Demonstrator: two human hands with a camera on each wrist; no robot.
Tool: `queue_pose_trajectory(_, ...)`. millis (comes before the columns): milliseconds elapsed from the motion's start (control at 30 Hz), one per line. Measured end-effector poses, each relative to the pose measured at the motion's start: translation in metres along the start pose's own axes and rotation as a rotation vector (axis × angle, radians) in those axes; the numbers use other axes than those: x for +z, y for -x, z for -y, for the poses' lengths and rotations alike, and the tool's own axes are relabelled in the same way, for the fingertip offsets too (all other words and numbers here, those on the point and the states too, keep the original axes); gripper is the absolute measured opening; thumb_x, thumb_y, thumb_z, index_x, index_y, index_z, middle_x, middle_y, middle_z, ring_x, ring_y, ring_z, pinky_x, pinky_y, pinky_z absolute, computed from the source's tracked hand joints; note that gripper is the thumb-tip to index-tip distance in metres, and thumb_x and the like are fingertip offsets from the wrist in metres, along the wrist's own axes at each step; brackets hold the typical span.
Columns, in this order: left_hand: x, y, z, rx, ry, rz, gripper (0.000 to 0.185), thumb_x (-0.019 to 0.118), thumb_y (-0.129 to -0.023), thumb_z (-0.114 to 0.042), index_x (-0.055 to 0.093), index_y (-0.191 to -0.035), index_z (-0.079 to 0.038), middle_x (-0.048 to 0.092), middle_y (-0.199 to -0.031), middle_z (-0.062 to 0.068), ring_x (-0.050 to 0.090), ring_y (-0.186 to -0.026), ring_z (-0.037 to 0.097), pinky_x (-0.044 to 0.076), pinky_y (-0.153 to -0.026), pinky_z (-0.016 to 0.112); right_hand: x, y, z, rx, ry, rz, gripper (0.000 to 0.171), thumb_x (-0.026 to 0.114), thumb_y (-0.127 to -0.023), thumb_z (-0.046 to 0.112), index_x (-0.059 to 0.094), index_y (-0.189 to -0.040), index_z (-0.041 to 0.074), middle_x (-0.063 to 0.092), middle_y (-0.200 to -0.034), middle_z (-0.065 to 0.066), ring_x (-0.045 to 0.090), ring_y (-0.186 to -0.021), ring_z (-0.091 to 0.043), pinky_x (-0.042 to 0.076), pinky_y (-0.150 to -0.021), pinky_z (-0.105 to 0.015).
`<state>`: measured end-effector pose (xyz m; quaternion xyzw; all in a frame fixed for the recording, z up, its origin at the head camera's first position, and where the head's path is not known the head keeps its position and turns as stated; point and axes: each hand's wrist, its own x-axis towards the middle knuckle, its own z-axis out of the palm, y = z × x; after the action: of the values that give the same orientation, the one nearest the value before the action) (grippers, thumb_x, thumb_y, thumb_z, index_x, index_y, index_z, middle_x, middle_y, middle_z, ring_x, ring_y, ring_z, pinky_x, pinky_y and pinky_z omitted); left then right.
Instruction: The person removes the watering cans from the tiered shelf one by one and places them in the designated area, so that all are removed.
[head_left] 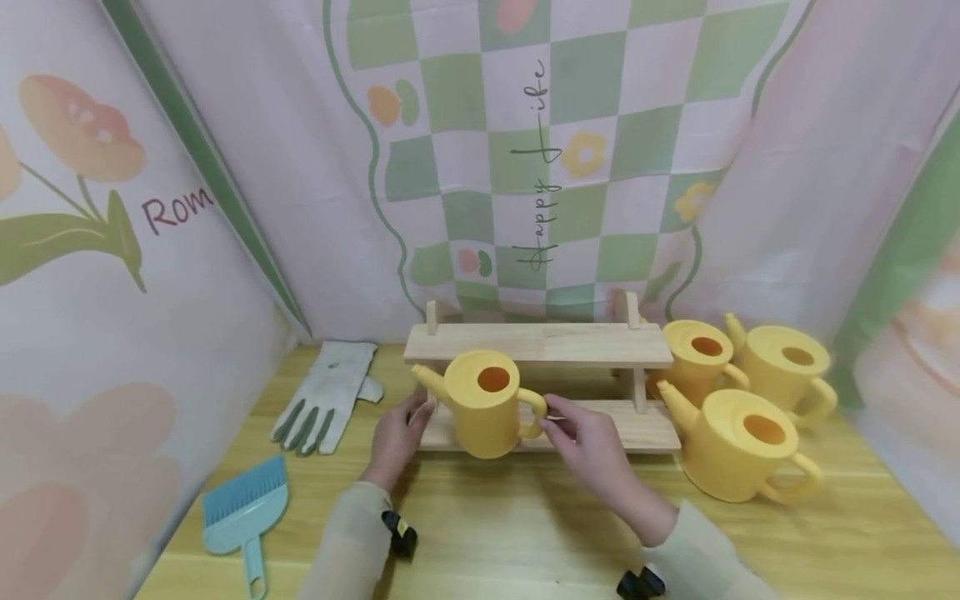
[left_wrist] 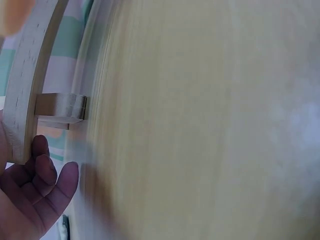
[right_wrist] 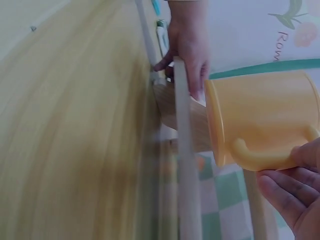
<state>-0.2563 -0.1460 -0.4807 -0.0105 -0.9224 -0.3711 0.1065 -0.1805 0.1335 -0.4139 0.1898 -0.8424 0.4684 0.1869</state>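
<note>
A yellow watering can (head_left: 486,425) is upright in front of the two-tier wooden shelf (head_left: 540,343), its spout toward the left. My right hand (head_left: 596,454) pinches the can's handle between thumb and fingers, also visible in the right wrist view. Beneath the can's base (right_wrist: 215,122) lies the lower board (right_wrist: 186,150), with a narrow gap showing between them. My left hand (head_left: 396,437) grips the left end of that lower board; in the left wrist view its curled fingers (left_wrist: 60,192) wrap around the board's end (left_wrist: 22,130).
Several more yellow watering cans (head_left: 738,446) are grouped at the shelf's right end. A grey-white work glove (head_left: 330,392) lies left of the shelf. Nearer on the left is a blue hand brush (head_left: 247,508). Printed curtains (head_left: 525,167) hang behind the wooden table (head_left: 495,533).
</note>
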Motion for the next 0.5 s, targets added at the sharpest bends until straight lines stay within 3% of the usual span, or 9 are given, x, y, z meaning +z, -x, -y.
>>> queue_pose_trajectory(333, 0.003, -0.001, 0.003, 0.024, 0.015, -0.023, 0.033, 0.051, -0.086, -0.043, 0.061, -0.110, -0.023, 0.063, -0.103, 0.004, 0.057, -0.094, 0.025, 0.044, -0.081, 0.042, -0.046, 0.013, -0.005, -0.057, 0.057, -0.090, 0.028, 0.064, -0.079, 0.002, 0.061, -0.107, 0.002, 0.066, -0.093, -0.007, 0.064, -0.079, -0.014, 0.050, -0.061, -0.016)
queue_pose_trajectory(500, 0.002, 0.001, 0.001, 0.013, 0.013, -0.019, 0.033, 0.051, -0.086, -0.043, 0.061, -0.110, -0.022, 0.063, -0.102, 0.004, 0.057, -0.091, 0.023, 0.044, -0.079, 0.041, -0.069, 0.020, -0.006, -0.117, 0.070, -0.145, 0.031, 0.064, -0.076, -0.004, 0.060, -0.107, -0.003, 0.065, -0.093, -0.014, 0.064, -0.079, -0.011, 0.049, -0.062, -0.013)
